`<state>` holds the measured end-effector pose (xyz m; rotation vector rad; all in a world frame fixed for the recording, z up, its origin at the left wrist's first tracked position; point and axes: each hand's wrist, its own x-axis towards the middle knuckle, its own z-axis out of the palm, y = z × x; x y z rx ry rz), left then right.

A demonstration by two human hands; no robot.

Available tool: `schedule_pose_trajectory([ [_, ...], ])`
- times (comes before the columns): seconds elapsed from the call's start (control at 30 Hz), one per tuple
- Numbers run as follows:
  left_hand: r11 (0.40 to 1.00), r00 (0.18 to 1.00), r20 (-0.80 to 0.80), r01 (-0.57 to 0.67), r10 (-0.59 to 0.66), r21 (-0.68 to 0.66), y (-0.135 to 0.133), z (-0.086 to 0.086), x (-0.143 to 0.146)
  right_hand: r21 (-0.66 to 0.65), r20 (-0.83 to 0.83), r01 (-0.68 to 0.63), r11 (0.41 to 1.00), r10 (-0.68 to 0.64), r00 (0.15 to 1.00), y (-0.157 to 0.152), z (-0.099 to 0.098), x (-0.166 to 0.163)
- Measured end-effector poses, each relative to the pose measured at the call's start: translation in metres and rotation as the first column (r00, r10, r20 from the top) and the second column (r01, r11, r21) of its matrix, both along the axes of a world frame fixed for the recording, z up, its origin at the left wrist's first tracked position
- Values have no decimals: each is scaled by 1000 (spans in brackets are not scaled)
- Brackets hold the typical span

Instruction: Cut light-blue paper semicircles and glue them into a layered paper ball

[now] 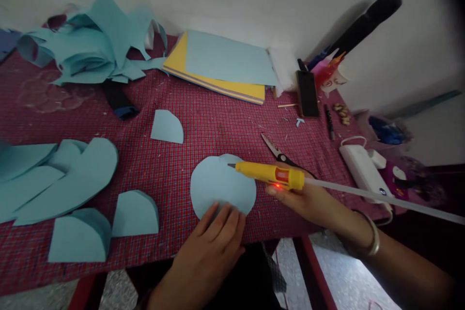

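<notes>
A light-blue paper circle (221,185) lies on the red checked tablecloth (203,121) near the front edge. My left hand (212,247) rests on the circle's near edge with its fingers stretched flat, holding nothing. My right hand (308,198) grips a yellow glue gun (271,174) with a red light on; its nozzle points left over the circle's upper part. A long white glue stick (381,198) juts out of the gun's back to the right.
Several cut blue paper shapes (76,189) lie at the left, one (167,127) behind the circle. Blue scraps (98,43) and a stack of coloured sheets (221,65) sit at the back. Scissors (281,155), a white power strip (363,169) and a pen (329,122) are at right.
</notes>
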<state>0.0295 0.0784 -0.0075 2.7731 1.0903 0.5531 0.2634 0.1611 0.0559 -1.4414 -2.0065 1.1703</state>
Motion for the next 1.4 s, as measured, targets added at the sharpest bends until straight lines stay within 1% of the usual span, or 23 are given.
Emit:
schedule_pose_trajectory([
  [0.07,1000,1000,2,-1,1,-2,1,-1,0,16,60,-18,1000,17,998,5,-1,-1],
  [0.17,999,1000,6,20,-20,35,4,-1,0,18,125,-29,999,26,992,9,0,-3],
  [0.27,998,999,28,24,-26,65,5,-2,-1,7,146,-46,999,44,988,13,2,-6],
  [0.4,998,999,25,26,-28,60,5,-5,0,22,173,-60,998,56,983,19,0,-9],
  [0.47,997,999,23,27,-28,65,5,-6,0,13,177,-62,998,59,983,23,-3,-11],
  [0.53,997,999,49,-2,-2,80,6,-6,1,23,174,-72,997,67,982,26,-5,-13],
  [0.63,997,999,48,-4,1,76,6,-5,2,42,169,-65,997,57,984,27,-4,-12],
  [0.7,998,999,39,4,-7,67,6,-5,2,-18,147,-81,997,83,986,25,0,-10],
  [0.8,997,999,49,-7,3,78,7,-5,2,-140,111,-152,979,167,980,23,5,-4],
  [0.83,997,999,50,-8,4,81,7,-4,2,-153,109,-162,975,179,978,23,5,-2],
  [0.87,996,999,50,-9,5,84,8,-3,2,-149,110,-156,976,173,979,25,4,-2],
  [0.97,996,999,45,9,-13,84,9,0,1,-78,86,-85,993,92,992,32,-5,-3],
  [1.03,998,999,50,5,-8,60,7,0,1,-68,64,-65,996,70,996,36,-8,-4],
  [1.07,999,999,50,-7,5,37,6,0,1,-88,61,-80,993,86,994,37,-8,-4],
  [1.2,998,999,30,-25,26,-50,2,3,0,-215,33,-217,952,229,973,30,7,4],
  [1.3,996,998,64,-10,16,-89,3,10,-3,-260,12,-333,907,348,938,24,17,14],
  [1.33,994,996,84,-27,36,-107,3,13,-4,-267,10,-343,901,359,933,24,17,16],
  [1.4,987,985,137,-85,103,-133,2,16,-5,-267,-11,-308,913,317,948,28,13,16],
])
